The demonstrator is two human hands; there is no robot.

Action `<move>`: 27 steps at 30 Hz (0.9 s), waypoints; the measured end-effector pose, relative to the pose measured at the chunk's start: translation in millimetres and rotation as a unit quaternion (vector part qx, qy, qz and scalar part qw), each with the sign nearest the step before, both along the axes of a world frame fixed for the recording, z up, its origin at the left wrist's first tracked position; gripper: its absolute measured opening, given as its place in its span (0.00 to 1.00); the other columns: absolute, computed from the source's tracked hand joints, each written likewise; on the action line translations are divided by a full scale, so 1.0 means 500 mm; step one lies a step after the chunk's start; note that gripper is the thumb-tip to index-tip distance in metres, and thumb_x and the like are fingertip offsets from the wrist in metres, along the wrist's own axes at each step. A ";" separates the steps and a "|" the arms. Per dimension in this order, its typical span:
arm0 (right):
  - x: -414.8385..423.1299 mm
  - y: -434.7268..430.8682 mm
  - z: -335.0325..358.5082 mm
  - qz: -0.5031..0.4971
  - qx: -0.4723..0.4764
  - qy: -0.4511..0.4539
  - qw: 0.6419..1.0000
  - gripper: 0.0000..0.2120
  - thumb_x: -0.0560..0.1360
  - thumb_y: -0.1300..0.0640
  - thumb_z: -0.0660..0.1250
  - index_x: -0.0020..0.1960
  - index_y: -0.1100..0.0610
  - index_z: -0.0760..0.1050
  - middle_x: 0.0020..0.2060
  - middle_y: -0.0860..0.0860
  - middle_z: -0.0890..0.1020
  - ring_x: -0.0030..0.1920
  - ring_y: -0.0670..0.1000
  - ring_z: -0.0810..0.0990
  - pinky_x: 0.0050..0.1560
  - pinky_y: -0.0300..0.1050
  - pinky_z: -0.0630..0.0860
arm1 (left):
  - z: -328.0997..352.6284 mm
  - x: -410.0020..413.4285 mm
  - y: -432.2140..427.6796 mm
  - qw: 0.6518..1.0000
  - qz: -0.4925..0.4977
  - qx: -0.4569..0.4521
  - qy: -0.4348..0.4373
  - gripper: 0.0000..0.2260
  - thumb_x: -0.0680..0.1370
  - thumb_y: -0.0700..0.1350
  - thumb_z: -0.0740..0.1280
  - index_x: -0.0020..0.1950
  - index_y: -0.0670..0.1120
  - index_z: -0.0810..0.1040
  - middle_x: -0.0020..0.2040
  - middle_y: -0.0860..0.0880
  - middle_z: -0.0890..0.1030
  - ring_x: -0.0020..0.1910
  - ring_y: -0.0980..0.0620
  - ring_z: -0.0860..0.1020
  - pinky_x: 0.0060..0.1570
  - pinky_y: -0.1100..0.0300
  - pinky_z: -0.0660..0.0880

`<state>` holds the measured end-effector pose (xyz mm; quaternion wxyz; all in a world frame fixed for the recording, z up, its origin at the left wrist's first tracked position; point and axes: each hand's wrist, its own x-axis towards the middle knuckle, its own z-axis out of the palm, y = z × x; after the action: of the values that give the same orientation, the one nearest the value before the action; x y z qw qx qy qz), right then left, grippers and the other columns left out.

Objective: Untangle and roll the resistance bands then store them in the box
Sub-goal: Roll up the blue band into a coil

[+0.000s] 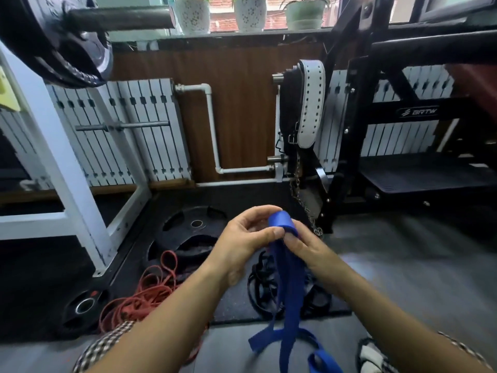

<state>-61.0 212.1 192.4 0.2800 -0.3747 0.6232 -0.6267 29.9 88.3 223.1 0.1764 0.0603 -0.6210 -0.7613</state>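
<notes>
A wide blue resistance band (pixel 289 294) hangs from both my hands at the centre of the head view. Its top end is folded over into a small loop. My left hand (pixel 243 239) pinches that fold from the left. My right hand (pixel 301 244) grips the band just below the fold from the right. The band's lower part trails to the floor and curls near the bottom edge. On the floor lie a tangle of thin red bands (pixel 142 294) to the left and a heap of black bands (pixel 262 286) behind the blue one. No box is in view.
Black weight plates (pixel 193 232) lie on the dark mat, and another plate (pixel 83 308) lies lower left. A white rack frame (pixel 67 168) stands left. A black machine (pixel 376 130) with a hanging belt and chain (pixel 304 200) stands right. Grey floor spreads at lower right.
</notes>
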 end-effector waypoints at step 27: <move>-0.109 -0.069 -0.238 -0.008 0.155 0.215 0.964 0.19 0.70 0.35 0.58 0.57 0.41 0.65 0.54 0.37 0.73 0.56 0.38 0.72 0.55 0.30 0.67 | -0.239 -0.115 -0.110 0.955 0.050 0.055 -0.287 0.07 0.75 0.37 0.66 0.38 0.45 0.76 0.23 0.54 0.73 0.21 0.60 0.68 0.24 0.69 0.61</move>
<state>-115.6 177.5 73.5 0.1894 -0.4475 0.7613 -0.4293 -27.5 33.3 103.7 0.0255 0.3166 -0.5987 -0.7353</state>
